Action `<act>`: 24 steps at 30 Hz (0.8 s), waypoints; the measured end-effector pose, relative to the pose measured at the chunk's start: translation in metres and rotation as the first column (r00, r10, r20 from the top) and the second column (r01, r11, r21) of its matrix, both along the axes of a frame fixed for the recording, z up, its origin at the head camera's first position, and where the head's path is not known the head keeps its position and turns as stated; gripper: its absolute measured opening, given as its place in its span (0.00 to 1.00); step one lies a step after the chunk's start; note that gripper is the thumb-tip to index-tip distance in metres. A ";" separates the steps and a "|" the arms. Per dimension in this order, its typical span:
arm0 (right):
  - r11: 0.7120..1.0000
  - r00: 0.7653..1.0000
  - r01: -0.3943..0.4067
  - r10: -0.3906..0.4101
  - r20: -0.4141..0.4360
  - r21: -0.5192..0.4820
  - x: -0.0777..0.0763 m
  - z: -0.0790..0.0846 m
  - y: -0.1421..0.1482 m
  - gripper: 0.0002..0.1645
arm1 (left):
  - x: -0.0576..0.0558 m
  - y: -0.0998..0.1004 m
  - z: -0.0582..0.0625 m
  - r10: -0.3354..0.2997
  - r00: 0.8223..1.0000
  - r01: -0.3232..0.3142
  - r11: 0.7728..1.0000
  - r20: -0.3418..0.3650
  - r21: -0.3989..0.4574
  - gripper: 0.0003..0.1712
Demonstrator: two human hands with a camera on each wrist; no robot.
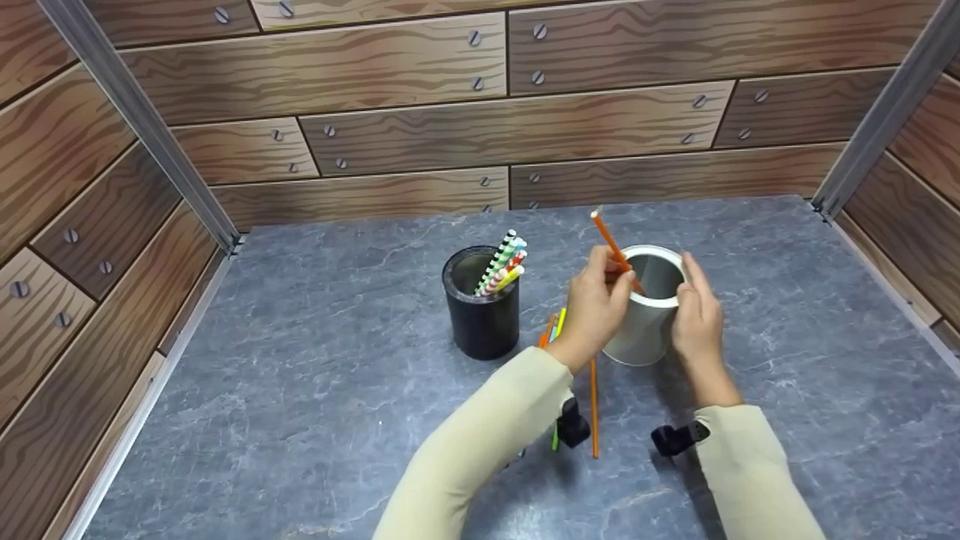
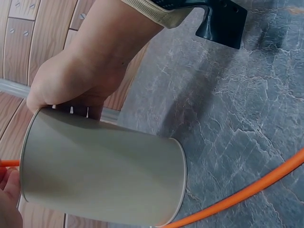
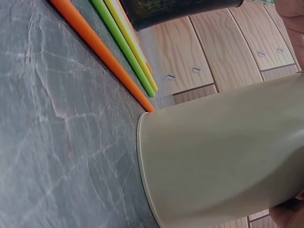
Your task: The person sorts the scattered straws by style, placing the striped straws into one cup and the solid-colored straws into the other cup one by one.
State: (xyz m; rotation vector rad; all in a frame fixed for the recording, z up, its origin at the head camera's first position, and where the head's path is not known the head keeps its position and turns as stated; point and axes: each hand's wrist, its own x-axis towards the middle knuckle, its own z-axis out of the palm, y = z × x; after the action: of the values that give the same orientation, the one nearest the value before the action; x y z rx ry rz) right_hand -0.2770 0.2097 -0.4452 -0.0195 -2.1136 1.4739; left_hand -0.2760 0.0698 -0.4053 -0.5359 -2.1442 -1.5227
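My left hand (image 1: 596,311) pinches an orange straw (image 1: 609,238) between thumb and fingers. The straw slants, its lower end inside the mouth of a pale grey can (image 1: 637,341) with a white rim. On the can's other side, my right hand (image 1: 699,322) holds the wall, thumb near the rim and fingers along the outside. The can stands upright on the table. Loose straws lie beside it, partly under my left forearm: an orange one (image 1: 595,420), a green one (image 3: 126,47) and a yellow one (image 3: 137,52) among them.
Left of the can stands a black cup (image 1: 486,326) with several striped straws (image 1: 499,262) leaning to its right side. The grey marbled tabletop (image 1: 300,390) is bounded by wood-patterned walls (image 1: 405,135) at the back and sides.
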 end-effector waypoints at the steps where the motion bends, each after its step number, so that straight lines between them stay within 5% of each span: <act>1: 1.000 1.000 0.002 -0.002 0.001 -0.002 0.000 0.000 0.000 0.28 | 0.000 0.000 0.000 0.002 1.000 -0.002 1.000 -0.004 0.001 0.09; 12: 1.000 1.000 0.010 -0.010 0.020 0.017 0.000 -0.001 0.000 0.29 | 0.002 0.001 0.000 -0.031 0.999 0.032 0.996 -0.014 0.088 0.10; 19: 1.000 1.000 0.012 -0.012 0.022 0.005 0.000 0.000 0.000 0.29 | 0.006 -0.004 -0.001 -0.019 0.989 0.039 0.989 -0.147 0.141 0.10; 24: 1.000 1.000 0.001 -0.001 0.009 0.002 0.000 0.000 0.000 0.29 | 0.011 -0.017 -0.004 -0.018 0.962 0.041 0.996 -0.272 0.082 0.11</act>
State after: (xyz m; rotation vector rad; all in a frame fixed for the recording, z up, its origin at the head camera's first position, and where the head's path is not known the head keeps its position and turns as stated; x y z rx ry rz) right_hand -0.2766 0.2096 -0.4450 -0.0268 -2.1222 1.4732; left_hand -0.2645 0.0531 -0.4094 -0.7051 -1.8614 -1.4568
